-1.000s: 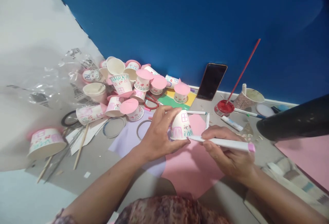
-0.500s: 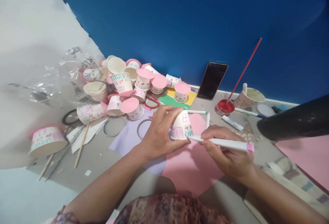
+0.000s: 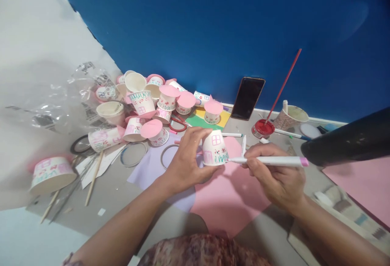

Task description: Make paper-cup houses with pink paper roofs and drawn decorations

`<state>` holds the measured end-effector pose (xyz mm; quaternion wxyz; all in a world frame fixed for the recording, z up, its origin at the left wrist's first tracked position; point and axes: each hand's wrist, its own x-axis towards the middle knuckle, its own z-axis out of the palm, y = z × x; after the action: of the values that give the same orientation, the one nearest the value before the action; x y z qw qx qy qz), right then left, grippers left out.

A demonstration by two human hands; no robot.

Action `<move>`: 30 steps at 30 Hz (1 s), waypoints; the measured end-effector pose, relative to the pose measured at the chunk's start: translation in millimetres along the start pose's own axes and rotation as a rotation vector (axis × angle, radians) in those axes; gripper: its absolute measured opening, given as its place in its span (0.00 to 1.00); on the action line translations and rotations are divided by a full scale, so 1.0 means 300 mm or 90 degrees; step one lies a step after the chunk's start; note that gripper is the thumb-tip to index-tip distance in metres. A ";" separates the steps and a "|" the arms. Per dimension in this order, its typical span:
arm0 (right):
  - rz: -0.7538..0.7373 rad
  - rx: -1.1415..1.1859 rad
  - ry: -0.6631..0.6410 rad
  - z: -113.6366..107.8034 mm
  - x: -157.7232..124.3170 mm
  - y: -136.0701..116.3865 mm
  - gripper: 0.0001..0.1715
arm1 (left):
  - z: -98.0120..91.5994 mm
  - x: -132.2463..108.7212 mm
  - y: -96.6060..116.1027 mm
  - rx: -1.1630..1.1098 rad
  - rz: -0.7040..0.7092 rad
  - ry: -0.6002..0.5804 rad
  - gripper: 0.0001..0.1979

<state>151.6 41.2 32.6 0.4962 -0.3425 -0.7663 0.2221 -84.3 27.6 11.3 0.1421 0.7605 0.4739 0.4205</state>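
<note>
My left hand (image 3: 189,156) is closed around a white paper cup (image 3: 215,146), held upside down with thumb under the rim and fingers over its top. Drawn on the cup are a pink window, a pink door, small red flowers and green grass strokes near the rim. Between the fingers of my right hand (image 3: 276,172) is a white felt-tip marker (image 3: 277,161) with a pink end. Its tip meets the cup's right side, by the green strokes. Below both hands lie pink paper (image 3: 228,201) and lilac paper (image 3: 146,164).
Several decorated cups with pink paper discs (image 3: 152,129) crowd the back left beside a clear plastic bag (image 3: 55,99). Red scissors (image 3: 178,124) lie behind my left hand. A phone (image 3: 248,98) leans on the blue wall, near a red paint pot (image 3: 263,128). A black cylinder (image 3: 344,142) juts in from the right.
The marker tip has shifted slightly right and up along the cup, and the cup is turned a little. The whole view has shifted slightly.
</note>
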 end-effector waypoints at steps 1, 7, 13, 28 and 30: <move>-0.005 0.002 -0.007 0.000 0.002 0.000 0.05 | 0.001 0.001 0.001 -0.004 -0.003 0.003 0.36; -0.039 0.009 -0.037 0.009 0.009 -0.004 0.05 | 0.001 0.006 0.008 -0.008 0.000 0.005 0.35; -0.046 0.000 -0.037 0.011 0.016 -0.010 0.06 | -0.001 0.006 0.009 -0.012 -0.001 0.012 0.34; -0.025 0.002 -0.013 -0.006 0.023 -0.016 0.06 | 0.002 0.000 0.004 -0.069 -0.052 -0.010 0.35; -0.039 -0.004 -0.018 -0.004 0.026 -0.016 0.06 | 0.002 0.000 0.004 -0.066 -0.051 -0.009 0.35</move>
<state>149.0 43.7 41.0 0.4906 -0.3172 -0.7842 0.2091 -83.1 27.0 11.7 0.2013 0.7355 0.4803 0.4333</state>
